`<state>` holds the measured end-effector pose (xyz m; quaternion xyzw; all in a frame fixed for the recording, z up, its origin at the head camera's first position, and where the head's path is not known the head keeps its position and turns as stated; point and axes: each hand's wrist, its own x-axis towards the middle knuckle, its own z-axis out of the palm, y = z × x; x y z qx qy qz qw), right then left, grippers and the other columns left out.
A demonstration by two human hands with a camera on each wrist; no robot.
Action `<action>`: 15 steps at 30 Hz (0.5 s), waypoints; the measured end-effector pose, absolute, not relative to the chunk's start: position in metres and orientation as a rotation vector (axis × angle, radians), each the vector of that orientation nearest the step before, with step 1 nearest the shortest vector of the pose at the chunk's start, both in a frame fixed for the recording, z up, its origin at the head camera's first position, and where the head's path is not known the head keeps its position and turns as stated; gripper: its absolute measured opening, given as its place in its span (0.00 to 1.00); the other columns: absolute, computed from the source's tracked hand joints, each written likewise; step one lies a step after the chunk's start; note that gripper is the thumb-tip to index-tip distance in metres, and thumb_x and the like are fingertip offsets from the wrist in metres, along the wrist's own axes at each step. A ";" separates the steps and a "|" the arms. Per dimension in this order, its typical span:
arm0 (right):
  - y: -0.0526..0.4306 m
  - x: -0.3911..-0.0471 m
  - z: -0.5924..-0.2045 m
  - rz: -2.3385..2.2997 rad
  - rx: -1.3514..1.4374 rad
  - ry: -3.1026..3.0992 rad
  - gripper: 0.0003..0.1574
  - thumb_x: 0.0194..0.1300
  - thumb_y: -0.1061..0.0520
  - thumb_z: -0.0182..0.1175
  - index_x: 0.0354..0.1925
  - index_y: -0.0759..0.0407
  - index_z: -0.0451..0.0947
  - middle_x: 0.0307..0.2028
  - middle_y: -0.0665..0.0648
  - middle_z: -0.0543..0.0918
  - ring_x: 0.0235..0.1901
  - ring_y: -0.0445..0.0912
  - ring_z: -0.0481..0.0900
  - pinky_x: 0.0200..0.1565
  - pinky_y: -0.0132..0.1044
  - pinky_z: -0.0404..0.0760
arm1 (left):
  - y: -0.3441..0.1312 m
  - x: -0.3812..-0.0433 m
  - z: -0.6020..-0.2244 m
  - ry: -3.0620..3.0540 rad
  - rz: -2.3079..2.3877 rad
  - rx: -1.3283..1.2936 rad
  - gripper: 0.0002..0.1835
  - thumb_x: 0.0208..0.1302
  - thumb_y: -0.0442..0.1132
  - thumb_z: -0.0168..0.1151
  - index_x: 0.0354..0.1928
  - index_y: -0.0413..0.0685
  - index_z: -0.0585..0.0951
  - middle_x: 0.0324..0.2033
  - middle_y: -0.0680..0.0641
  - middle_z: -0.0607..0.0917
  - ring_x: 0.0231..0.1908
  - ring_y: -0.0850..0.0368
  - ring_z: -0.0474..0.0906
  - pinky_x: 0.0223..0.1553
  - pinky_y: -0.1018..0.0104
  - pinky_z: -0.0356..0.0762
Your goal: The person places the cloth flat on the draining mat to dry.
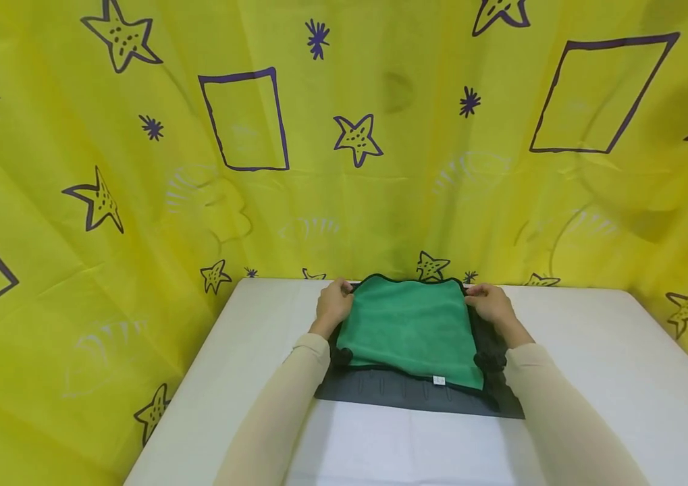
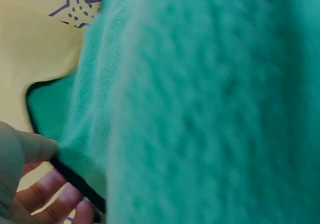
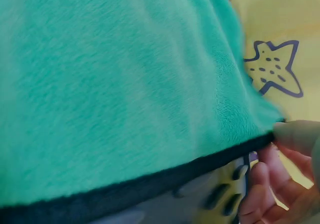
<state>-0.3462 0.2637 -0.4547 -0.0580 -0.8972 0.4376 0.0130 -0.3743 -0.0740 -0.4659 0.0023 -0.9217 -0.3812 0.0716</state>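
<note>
A green plush towel (image 1: 410, 327) with black edging and a small white tag (image 1: 439, 381) is spread between my two hands. My left hand (image 1: 334, 304) pinches its left edge near the far corner; in the left wrist view the thumb (image 2: 40, 146) lies on the black edging (image 2: 75, 179). My right hand (image 1: 492, 307) pinches the far right corner, and the right wrist view shows the thumb (image 3: 297, 134) on that corner. Beneath the towel, and mostly hidden by it, is a dark grey slotted panel (image 1: 374, 387) with black rounded parts (image 1: 489, 362) at its sides.
The white table (image 1: 593, 351) extends to both sides of the towel. Close behind its far edge hangs a yellow curtain (image 1: 319, 202) printed with stars and frames, which also runs along the left and right sides.
</note>
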 end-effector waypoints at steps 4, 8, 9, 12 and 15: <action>0.271 -0.344 -0.461 1.362 -0.122 -2.904 0.24 0.70 0.55 0.51 0.57 0.72 0.69 0.56 0.74 0.71 0.53 0.63 0.71 0.51 0.53 0.74 | -0.080 -0.370 -0.465 -2.844 -1.067 -0.043 0.11 0.65 0.39 0.56 0.48 0.52 0.78 0.36 0.48 0.85 0.29 0.53 0.79 0.28 0.63 0.73; 0.279 -0.335 -0.459 1.366 -0.028 -3.006 0.25 0.70 0.53 0.51 0.55 0.73 0.69 0.46 0.69 0.78 0.41 0.55 0.77 0.40 0.43 0.77 | -0.092 -0.362 -0.464 -2.895 -1.036 -0.174 0.12 0.65 0.40 0.57 0.50 0.50 0.79 0.37 0.46 0.85 0.31 0.54 0.79 0.30 0.63 0.74; 0.281 -0.331 -0.458 1.376 -0.010 -3.027 0.24 0.70 0.53 0.51 0.53 0.73 0.70 0.42 0.67 0.79 0.38 0.53 0.77 0.37 0.41 0.76 | -0.095 -0.359 -0.463 -2.906 -1.036 -0.209 0.12 0.65 0.40 0.58 0.49 0.49 0.79 0.37 0.46 0.85 0.32 0.53 0.79 0.31 0.63 0.74; 0.285 -0.318 -0.455 1.400 0.043 -3.081 0.22 0.70 0.51 0.52 0.48 0.71 0.72 0.34 0.59 0.80 0.31 0.47 0.74 0.31 0.37 0.71 | -0.107 -0.350 -0.465 -2.936 -1.060 -0.310 0.12 0.65 0.41 0.58 0.48 0.48 0.79 0.36 0.45 0.84 0.32 0.54 0.78 0.31 0.63 0.74; 0.289 -0.303 -0.455 1.428 0.081 -3.108 0.21 0.71 0.50 0.52 0.46 0.68 0.71 0.31 0.56 0.81 0.28 0.45 0.74 0.29 0.37 0.70 | -0.117 -0.340 -0.468 -2.956 -1.119 -0.390 0.10 0.66 0.42 0.58 0.46 0.47 0.79 0.33 0.46 0.82 0.30 0.56 0.76 0.29 0.65 0.73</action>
